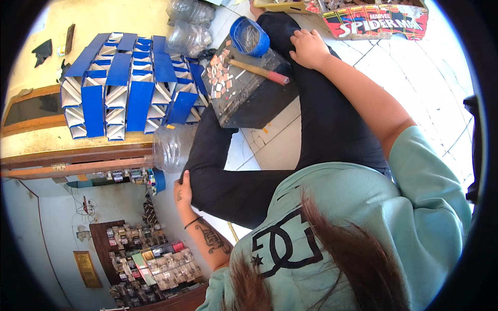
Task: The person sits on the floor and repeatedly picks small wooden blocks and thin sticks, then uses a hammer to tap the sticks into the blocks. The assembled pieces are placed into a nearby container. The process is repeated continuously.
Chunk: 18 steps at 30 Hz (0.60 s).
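My right hand lies on my right knee, fingers spread over the black trousers, holding nothing. Against my left knee rests my left hand, its thumb stretched out and the other fingers partly hidden; nothing shows in it. Between my knees stands a dark block with a worn top. Small tan and white square pieces are scattered over it. Across the block lies a wooden-handled hammer with a pinkish handle end; its head is hard to make out. A blue tub of thin metal nails sits at the block's far edge.
Stacked blue-and-white open boxes stand to the left. Clear plastic jars are beside my left knee and beyond the block. A printed red carton of small pieces lies at far right on the white tiled floor.
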{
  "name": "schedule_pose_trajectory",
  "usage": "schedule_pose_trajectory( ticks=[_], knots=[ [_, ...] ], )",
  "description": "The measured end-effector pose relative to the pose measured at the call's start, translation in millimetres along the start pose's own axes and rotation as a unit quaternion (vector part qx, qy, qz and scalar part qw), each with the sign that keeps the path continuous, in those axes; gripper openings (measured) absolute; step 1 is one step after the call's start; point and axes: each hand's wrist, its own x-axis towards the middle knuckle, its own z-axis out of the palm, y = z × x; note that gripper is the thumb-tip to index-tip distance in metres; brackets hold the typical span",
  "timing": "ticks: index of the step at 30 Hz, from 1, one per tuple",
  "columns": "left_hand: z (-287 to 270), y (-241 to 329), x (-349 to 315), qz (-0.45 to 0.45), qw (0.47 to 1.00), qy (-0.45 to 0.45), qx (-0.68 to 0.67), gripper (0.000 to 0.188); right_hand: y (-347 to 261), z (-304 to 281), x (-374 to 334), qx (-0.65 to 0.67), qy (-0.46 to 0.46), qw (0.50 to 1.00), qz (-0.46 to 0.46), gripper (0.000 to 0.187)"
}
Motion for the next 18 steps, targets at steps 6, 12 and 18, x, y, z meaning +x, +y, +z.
schedule_pose_trajectory(
  ticks=[6, 12, 18],
  knots=[
    [-66.9, -8.9, -48.8, -0.014, 0.974, -0.077, 0.215, 0.082, 0.8, 4.2, -4.6, -0.003, 0.009, 1.0, -0.018, 0.041],
    [-36.7, 34.1, 4.8, 0.236, 0.948, -0.188, 0.096, 0.087, -6.3, -13.0, -16.7, -0.01, 0.019, 1.0, -0.008, 0.043],
    [121.8, 92.4, 60.0, 0.069, 0.876, -0.449, 0.161, 0.113, 47.1, -24.0, -59.0, 0.182, 0.206, 0.958, -0.082, 0.036]
  ],
)
